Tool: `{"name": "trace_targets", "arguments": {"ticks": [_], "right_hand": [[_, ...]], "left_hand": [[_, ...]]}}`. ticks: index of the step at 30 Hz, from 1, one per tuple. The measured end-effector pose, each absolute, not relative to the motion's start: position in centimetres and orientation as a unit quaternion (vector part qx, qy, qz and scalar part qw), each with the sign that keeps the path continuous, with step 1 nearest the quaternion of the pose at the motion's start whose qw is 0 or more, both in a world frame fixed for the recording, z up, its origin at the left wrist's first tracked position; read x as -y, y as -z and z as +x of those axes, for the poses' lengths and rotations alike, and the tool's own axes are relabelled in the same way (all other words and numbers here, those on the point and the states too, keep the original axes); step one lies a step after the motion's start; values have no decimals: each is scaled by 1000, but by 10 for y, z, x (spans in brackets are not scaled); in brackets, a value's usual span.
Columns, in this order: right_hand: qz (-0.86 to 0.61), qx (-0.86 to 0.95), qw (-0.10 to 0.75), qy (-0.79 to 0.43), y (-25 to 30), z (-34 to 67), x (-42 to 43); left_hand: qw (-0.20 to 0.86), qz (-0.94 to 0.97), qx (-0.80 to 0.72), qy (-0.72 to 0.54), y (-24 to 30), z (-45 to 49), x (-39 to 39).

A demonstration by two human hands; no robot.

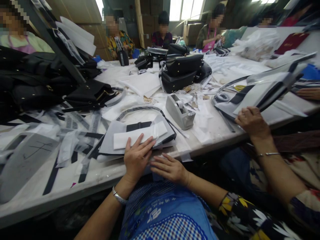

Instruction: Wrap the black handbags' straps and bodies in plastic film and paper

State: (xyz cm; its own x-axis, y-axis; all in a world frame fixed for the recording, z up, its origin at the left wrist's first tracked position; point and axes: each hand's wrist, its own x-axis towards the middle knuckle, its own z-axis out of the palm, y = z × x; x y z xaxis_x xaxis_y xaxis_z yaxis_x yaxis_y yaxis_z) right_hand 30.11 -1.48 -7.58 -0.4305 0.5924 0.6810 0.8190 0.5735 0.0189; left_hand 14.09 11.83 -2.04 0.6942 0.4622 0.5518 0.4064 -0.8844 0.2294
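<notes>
Left hand (pixel 138 154) lies flat, ungrasping, on a folded white sheet (pixel 125 140) over a bag (pixel 138 125); right hand (pixel 170 169), seemingly empty, extends nearby; gentle, even pressure seems best.

"What sort of place?"
"A workshop. Black bags (pixel 27 83) heaped at left, a tape dispenser (pixel 181 115) mid-frame, people (pixel 162 38) working round one desk (pixel 100 178), cartons (pixel 149 25) stacked at the top."

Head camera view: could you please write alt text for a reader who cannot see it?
A person's left hand rests on a white sheet over a bag, the right hand beside it at the table edge. Beyond are a tape dispenser and black handbags; to the right, a co-worker's hand touches another bag.
</notes>
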Motion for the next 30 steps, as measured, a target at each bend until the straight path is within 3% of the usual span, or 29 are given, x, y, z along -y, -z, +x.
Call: {"name": "trace_targets", "arguments": {"ticks": [6,13,22,30], "right_hand": [[-432,803,403,85,60,297,21],[-472,779,411,34,37,279,55],[-479,763,435,17,-26,300,13],[-647,671,360,-34,-35,344,-71]], "left_hand": [[21,914,-229,-335,25,143,-118],[9,908,-218,-357,28,147,-116],[4,908,-206,-365,26,146,-111],[20,896,-197,-398,32,146,-111]]}}
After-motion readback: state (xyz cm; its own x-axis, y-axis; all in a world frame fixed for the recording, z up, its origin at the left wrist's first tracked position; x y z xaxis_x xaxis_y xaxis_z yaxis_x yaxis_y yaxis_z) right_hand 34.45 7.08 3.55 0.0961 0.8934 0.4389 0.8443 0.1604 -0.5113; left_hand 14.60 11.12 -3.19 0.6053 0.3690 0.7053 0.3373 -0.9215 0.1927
